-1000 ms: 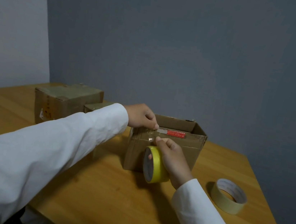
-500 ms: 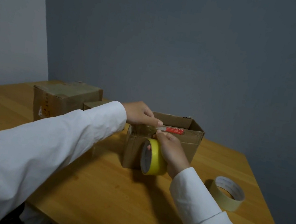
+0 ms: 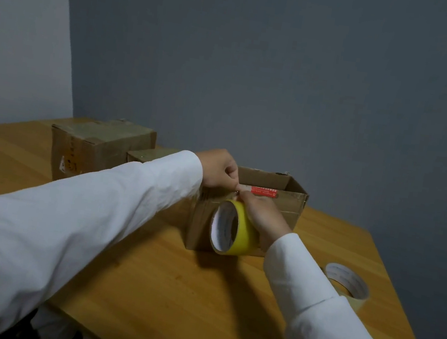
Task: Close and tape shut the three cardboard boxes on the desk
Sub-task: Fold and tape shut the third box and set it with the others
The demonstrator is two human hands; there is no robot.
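The right hand (image 3: 263, 217) grips the yellow tape roll (image 3: 233, 229) against the near side of the open cardboard box (image 3: 288, 209) on the counter (image 3: 159, 280). Just above, at the box's near top edge, the left hand (image 3: 218, 168) pinches what seems the tape's free end. The tape will probably run away from the person, over the top.

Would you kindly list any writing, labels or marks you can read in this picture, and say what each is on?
None is legible.
Red sticker on the open box: white print, too blurred.
Taped box, front face: orange-red marks, unreadable.
Yellow tape roll core: faint print, too small.
Cream tape roll core: faint print, too small.
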